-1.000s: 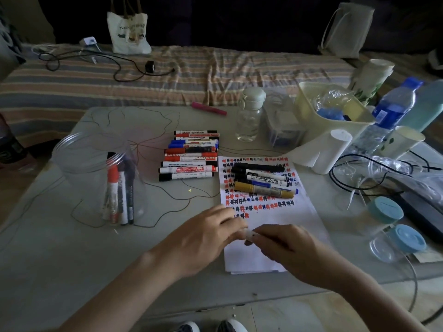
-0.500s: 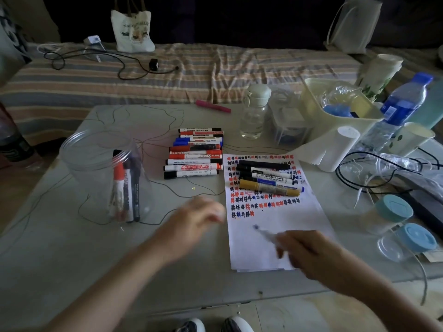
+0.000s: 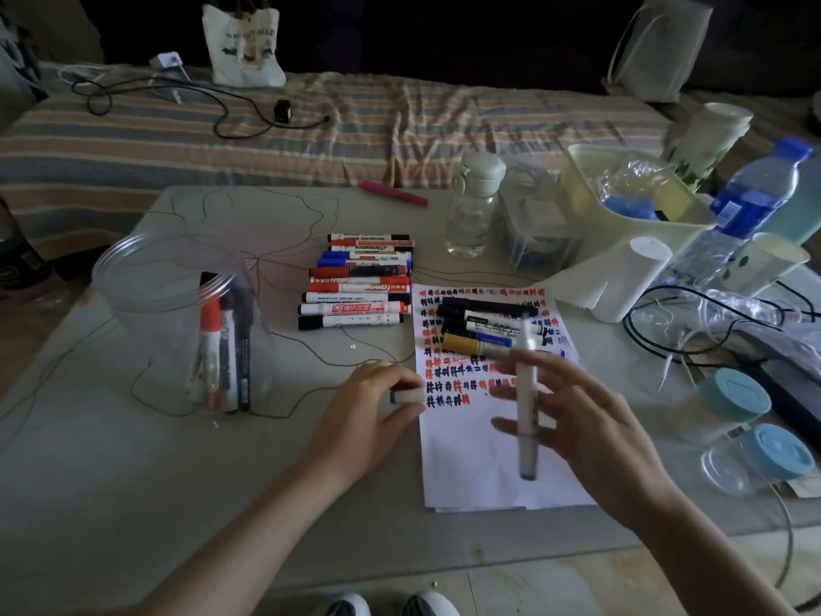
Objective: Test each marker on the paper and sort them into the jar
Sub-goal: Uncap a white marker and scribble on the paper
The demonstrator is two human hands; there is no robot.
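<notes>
My right hand (image 3: pixel 591 433) holds a white marker (image 3: pixel 526 406) above the paper (image 3: pixel 480 477), blurred, with its dark tip pointing toward me. Its white cap (image 3: pixel 408 396) is pinched in my left hand (image 3: pixel 368 411) at the paper's left edge. Rows of red, blue and black test marks cover the paper's upper half. Several markers (image 3: pixel 480 324) lie on the paper's top part. A row of more markers (image 3: pixel 360 282) lies left of it. The clear plastic jar (image 3: pixel 146 277) stands at the left with three markers (image 3: pixel 224 349) upright inside.
A clear bottle (image 3: pixel 473 206), a cream bin (image 3: pixel 591 180), a tissue roll (image 3: pixel 622 277) and a blue-capped water bottle (image 3: pixel 751 202) stand at the back right. Cables (image 3: pixel 666 322) and blue-lidded jars (image 3: pixel 733 397) sit at the right. A pink marker (image 3: pixel 393 193) lies at the far edge.
My hands pulled the cap off the marker. The left hand moved left with the cap, and the right hand turned the marker over above the paper.
</notes>
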